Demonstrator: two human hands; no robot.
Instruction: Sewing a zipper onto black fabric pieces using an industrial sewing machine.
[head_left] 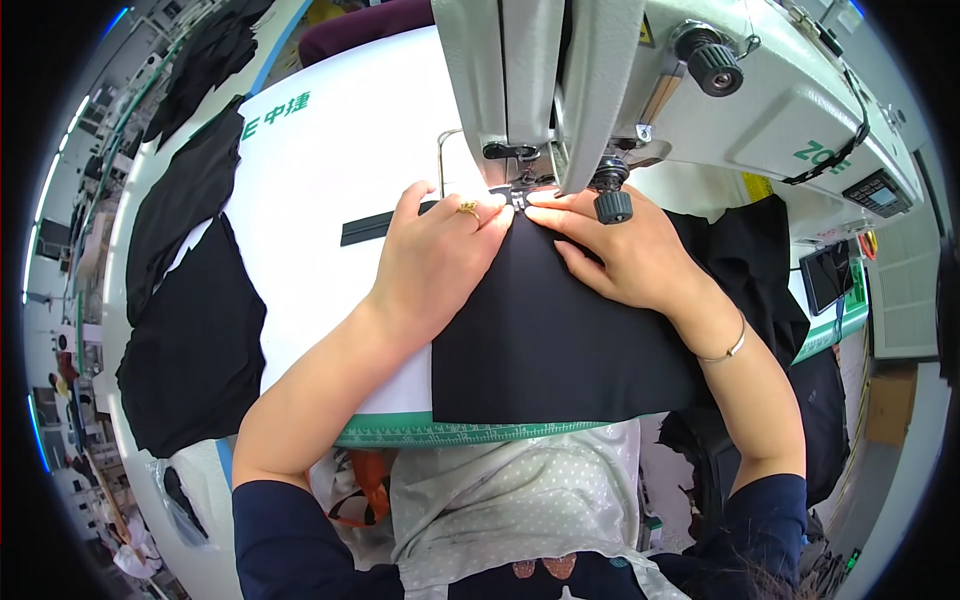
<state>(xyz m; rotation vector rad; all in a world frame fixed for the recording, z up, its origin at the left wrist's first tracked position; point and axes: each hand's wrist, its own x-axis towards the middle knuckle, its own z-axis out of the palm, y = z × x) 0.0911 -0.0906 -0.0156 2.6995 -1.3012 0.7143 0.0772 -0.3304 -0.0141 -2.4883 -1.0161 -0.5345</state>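
**Black fabric pressed flat at the sewing machine**

The black fabric [560,330] is laid on the white surface [330,170], its top edge under the sewing machine [600,90]. It is pressed down by the left hand [440,255] and right hand [620,245], fingers extended flat and close together. More black pieces [190,330] are piled at the left.

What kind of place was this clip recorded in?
Most likely a garment sewing workshop: an industrial sewing machine, both hands pressing black fabric under its needle, and more cut black pieces stacked on the white table.
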